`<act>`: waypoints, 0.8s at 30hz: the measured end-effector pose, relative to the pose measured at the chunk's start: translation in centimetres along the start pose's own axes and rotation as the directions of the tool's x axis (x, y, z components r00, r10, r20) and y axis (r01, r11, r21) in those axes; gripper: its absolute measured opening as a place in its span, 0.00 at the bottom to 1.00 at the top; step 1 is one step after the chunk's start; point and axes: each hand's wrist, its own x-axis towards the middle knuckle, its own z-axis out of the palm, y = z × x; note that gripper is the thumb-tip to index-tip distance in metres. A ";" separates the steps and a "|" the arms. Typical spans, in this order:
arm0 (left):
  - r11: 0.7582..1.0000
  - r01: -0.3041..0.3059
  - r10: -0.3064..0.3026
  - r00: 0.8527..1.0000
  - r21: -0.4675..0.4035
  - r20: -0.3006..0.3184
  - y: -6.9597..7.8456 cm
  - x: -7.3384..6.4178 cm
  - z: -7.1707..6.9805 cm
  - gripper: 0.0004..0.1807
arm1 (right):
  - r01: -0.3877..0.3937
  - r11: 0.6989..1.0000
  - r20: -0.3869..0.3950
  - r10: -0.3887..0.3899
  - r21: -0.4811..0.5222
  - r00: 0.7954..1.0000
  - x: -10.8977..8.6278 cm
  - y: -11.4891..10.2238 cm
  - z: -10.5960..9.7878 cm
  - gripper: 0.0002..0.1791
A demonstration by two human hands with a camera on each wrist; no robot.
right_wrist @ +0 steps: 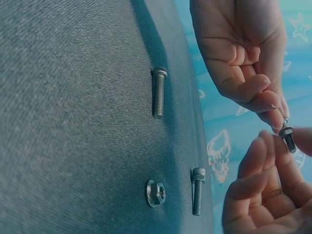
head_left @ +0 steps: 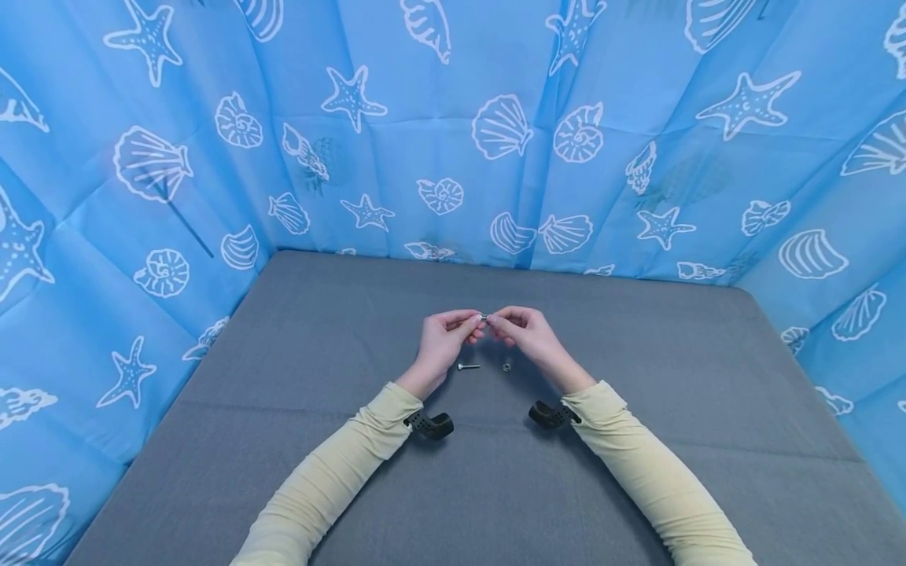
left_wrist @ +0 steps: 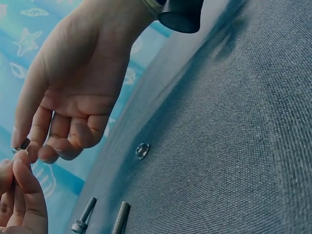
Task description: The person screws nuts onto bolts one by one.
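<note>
Held up above the table, a small metal bolt [right_wrist: 290,142] bridges my two hands. Its dark threaded part shows in the right wrist view, below a wider silver collar. My left hand [head_left: 440,343] pinches one end with thumb and fingertips. From the other side, my right hand [head_left: 532,338] pinches the bolt between thumb and index finger. Fingertips hide part of it, so I cannot tell whether the collar is a separate nut. Below the hands lie a loose bolt [head_left: 468,366] and a flanged nut [head_left: 506,367]. Another bolt [right_wrist: 198,191] with a wide head end lies farther back.
Grey fabric covers the table [head_left: 453,495]. Blue curtains [head_left: 425,141] with white shells and starfish stand along its back and sides. Each wrist carries a black camera mount, the left mount [head_left: 432,425] and the right mount [head_left: 550,414] both close above the table.
</note>
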 end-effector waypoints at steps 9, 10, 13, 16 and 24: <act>1.000 -0.006 0.006 1.000 0.017 -0.007 -0.1 0.0 0.0 0.11 | 0.023 1.000 -0.006 -0.023 0.004 1.000 -0.2 -0.2 0.2 0.14; 1.000 -0.007 0.007 1.000 0.023 -0.008 -0.1 0.0 0.0 0.11 | 0.024 1.000 -0.006 -0.024 0.000 1.000 -0.2 -0.2 0.2 0.14; 0.999 -0.010 0.010 1.000 0.033 -0.009 -0.1 -0.1 0.0 0.11 | 0.001 1.000 -0.007 -0.001 0.000 1.000 -0.1 -0.2 0.4 0.16; 0.999 -0.006 0.006 1.000 0.039 -0.012 0.0 -0.1 0.0 0.10 | -0.017 1.000 -0.006 0.017 0.011 1.000 -0.1 -0.2 0.4 0.16; 0.999 0.005 -0.004 1.000 0.032 -0.015 0.1 -0.1 0.1 0.12 | 0.018 1.000 0.012 -0.018 0.009 1.000 -0.1 -0.3 0.4 0.13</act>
